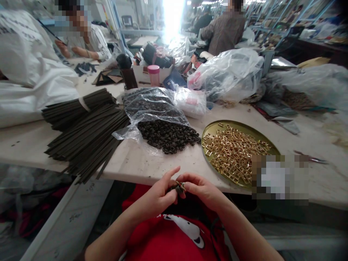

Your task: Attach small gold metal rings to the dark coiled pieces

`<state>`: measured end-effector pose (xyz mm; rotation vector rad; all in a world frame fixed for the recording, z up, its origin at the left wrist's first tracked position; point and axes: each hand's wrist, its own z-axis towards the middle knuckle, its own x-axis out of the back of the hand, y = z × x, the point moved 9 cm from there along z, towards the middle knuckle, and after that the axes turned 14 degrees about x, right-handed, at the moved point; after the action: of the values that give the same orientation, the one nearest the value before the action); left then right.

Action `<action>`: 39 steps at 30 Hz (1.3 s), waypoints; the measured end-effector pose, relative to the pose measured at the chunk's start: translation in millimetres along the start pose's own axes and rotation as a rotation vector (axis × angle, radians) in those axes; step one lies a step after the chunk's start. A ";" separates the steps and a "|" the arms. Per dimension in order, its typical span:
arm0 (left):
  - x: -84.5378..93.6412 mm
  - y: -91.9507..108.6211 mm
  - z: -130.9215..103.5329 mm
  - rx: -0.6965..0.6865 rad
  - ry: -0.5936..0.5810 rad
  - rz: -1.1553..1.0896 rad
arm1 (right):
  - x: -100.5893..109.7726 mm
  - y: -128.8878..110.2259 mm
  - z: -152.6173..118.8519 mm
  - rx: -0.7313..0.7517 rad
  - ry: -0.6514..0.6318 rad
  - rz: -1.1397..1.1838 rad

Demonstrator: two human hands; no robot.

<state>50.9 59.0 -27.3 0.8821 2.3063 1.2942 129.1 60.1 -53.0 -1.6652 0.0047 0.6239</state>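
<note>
Head view: dark piece pinched between both hands

Near: the left hand (pixel 163 192) and right hand (pixel 199 186) meet just off the desk (pixel 130 166) edge, fingers clamped on a small dark piece (pixel 179 190); a gold-coloured glint shows there, its exact fit hidden. Judgement: brace the piece with the left, let the right make small adjustments, and keep the pinch light so as not to crush or twist it.

Beyond: dark loops (pixel 170 137) spill from a clear bag (pixel 152 103). To their right, a round tray (pixel 258 135) holds many gold-coloured frames (pixel 231 154), loosely heaped.

Farther: pink-lidded jar (pixel 154 77), contents unclear.
</note>
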 end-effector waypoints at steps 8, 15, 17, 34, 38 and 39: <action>-6.2 -0.4 -0.3 0.015 0.021 0.192 | -3.1 -8.6 0.0 0.038 -0.063 -0.144; -9.2 6.4 -1.4 -0.015 0.028 0.192 | -1.7 -2.0 -5.0 -0.043 -0.063 0.101; -3.7 4.0 1.4 0.003 0.070 0.200 | 3.1 -1.3 -4.7 -0.036 -0.010 0.106; 11.3 2.1 -1.7 0.051 0.179 0.355 | 16.4 16.2 -7.0 -0.014 0.147 0.241; 6.4 -1.4 5.0 0.047 0.150 0.339 | 8.4 19.6 -9.6 -0.032 0.095 0.304; 6.2 -2.1 5.9 0.052 0.146 0.323 | 6.8 21.2 -10.3 -0.036 0.090 0.338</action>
<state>49.0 66.1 -32.2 1.2584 2.3876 1.4760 131.7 48.6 -74.4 -1.7412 0.3471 0.8048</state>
